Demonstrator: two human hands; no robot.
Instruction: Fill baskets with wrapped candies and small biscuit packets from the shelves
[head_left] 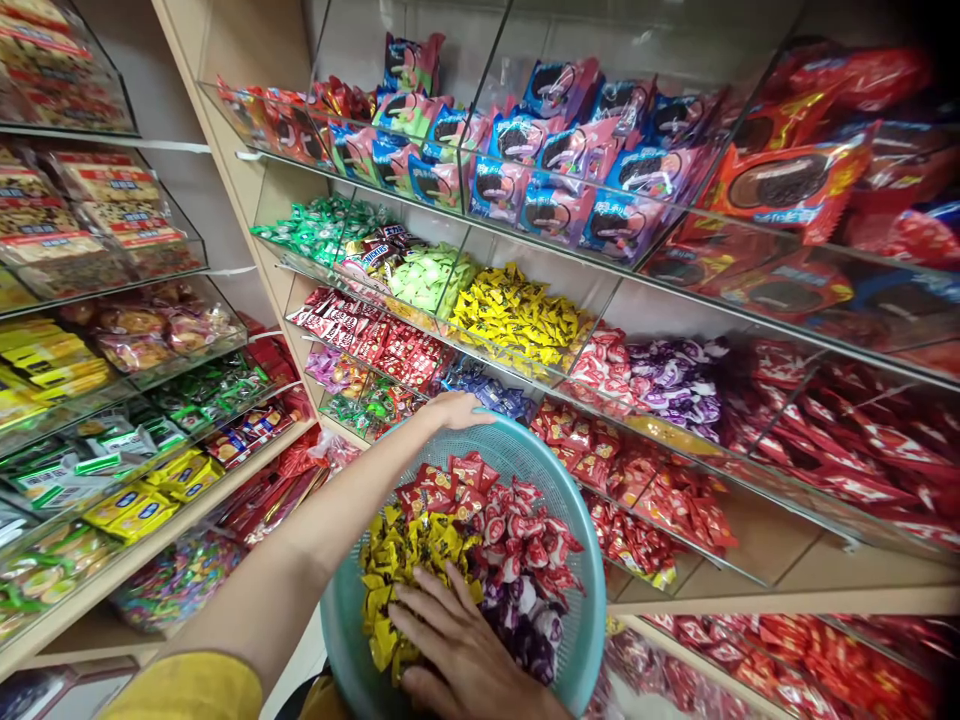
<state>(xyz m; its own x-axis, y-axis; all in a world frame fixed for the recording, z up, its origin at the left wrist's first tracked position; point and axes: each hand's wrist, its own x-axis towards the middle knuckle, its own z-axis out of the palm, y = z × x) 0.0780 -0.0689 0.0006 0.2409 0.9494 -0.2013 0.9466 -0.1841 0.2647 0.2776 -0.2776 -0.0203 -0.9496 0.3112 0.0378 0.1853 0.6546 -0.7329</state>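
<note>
A round teal plastic basket [589,500] with mesh walls holds wrapped candies in separate heaps. My left hand [459,410] reaches across to its far rim and is closed over the edge. Fingers spread, my right hand [469,645] rests on the yellow-wrapped candies [405,545] inside, touching their top and holding nothing that I can see. Behind them lie dark red packets [454,485]. Red-and-white twist candies [525,535] fill the right side, with purple-and-white candies [529,620] below, close to my right wrist.
Clear-fronted shelves rise ahead, with yellow candies [517,320], green candies [431,278] and cookie packs [562,150]. Their low front edges [645,440] run just beyond the basket. Another shelf unit on the left carries snack packs [124,215] and yellow packets [154,490].
</note>
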